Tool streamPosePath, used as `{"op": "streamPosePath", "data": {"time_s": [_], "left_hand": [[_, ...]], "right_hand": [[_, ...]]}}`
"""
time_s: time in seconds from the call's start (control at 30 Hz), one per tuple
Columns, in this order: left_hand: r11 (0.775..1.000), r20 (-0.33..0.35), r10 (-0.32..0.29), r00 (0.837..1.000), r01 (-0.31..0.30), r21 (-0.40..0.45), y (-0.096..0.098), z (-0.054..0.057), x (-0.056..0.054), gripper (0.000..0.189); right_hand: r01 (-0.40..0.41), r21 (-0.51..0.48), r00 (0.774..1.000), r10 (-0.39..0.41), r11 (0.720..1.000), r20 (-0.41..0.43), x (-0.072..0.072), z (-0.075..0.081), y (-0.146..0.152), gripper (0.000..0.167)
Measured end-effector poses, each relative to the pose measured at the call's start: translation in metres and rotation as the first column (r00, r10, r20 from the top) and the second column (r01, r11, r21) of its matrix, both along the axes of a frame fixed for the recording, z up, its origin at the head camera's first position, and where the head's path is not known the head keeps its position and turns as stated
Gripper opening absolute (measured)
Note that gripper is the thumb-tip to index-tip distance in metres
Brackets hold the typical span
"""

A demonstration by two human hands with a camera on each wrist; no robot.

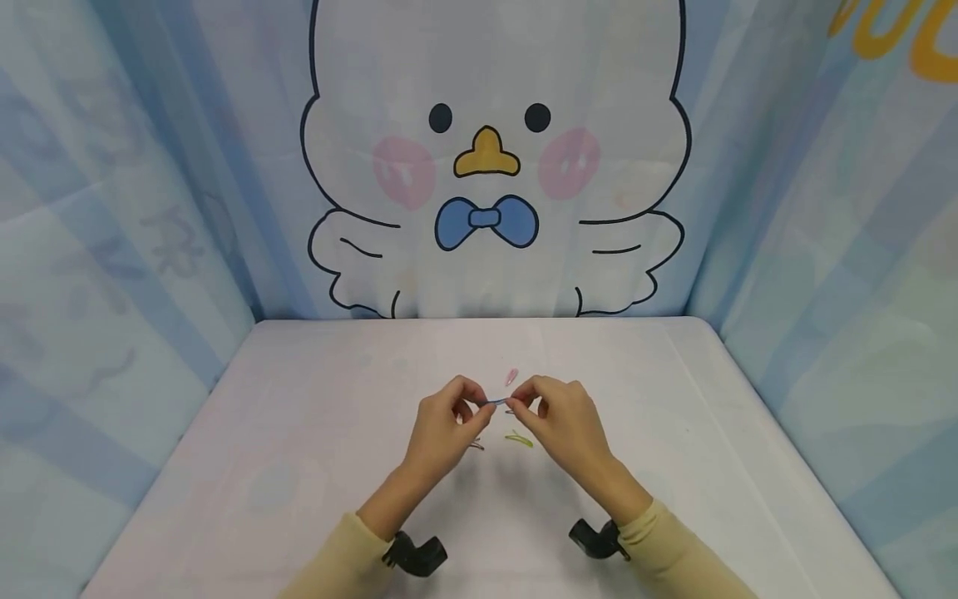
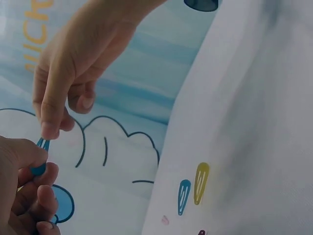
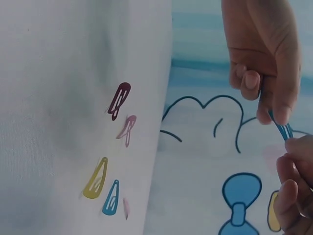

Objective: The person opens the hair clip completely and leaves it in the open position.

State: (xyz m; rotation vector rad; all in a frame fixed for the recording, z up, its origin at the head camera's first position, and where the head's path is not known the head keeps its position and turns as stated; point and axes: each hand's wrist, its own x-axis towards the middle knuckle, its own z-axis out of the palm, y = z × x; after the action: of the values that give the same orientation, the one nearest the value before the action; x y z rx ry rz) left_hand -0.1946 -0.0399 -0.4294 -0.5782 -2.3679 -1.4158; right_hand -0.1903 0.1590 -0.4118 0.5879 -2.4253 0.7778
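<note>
A blue snap hair clip (image 1: 497,402) is held above the table between both hands. My left hand (image 1: 441,428) pinches one end between thumb and forefinger. The other end is pinched by the thumb and fingertips of my right hand (image 1: 569,420). In the left wrist view, the clip's wide end (image 2: 38,170) shows at the left hand's thumb and the narrow end at the right fingertips. Below the hands lie a yellow clip (image 3: 91,190), a second blue clip (image 3: 109,210), a dark red clip (image 3: 125,88) and a pink clip (image 3: 132,120).
Farther back on the white table (image 1: 337,358) lies another small pink clip (image 1: 512,377). Printed curtains (image 1: 486,274) rise behind the table and along both sides. Each wrist carries a black camera (image 1: 419,556) near the sleeve.
</note>
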Motion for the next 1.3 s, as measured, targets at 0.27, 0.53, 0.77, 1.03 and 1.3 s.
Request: {"op": "streamPosePath", "data": {"time_s": [0.27,0.53,0.77,1.03,1.3], "left_hand": [[0.999,-0.020,0.007,1.000,-0.006,0.038,-0.001,0.005,0.001,0.013],[0.996,-0.065,0.009,0.998,-0.003,0.085,-0.001,0.010,0.006,0.013],[0.992,-0.124,0.001,0.992,0.015,0.129,-0.001,0.015,0.008,0.013],[0.988,-0.168,0.015,0.986,0.012,0.156,0.001,0.016,0.005,0.016],[0.992,-0.153,0.026,0.988,-0.007,0.125,-0.001,0.017,0.004,0.014]], "right_hand": [[-0.005,-0.025,0.999,0.004,1.000,-0.039,0.003,0.003,-0.001,0.012],[-0.011,-0.056,0.996,0.007,0.998,-0.086,0.008,0.006,-0.003,0.013],[-0.022,-0.088,0.983,0.005,0.996,-0.182,0.012,0.011,-0.006,0.016],[-0.030,-0.130,0.971,-0.003,0.991,-0.240,0.011,0.010,-0.010,0.017],[-0.023,-0.113,0.970,-0.005,0.993,-0.244,0.010,0.007,-0.008,0.017]]}}
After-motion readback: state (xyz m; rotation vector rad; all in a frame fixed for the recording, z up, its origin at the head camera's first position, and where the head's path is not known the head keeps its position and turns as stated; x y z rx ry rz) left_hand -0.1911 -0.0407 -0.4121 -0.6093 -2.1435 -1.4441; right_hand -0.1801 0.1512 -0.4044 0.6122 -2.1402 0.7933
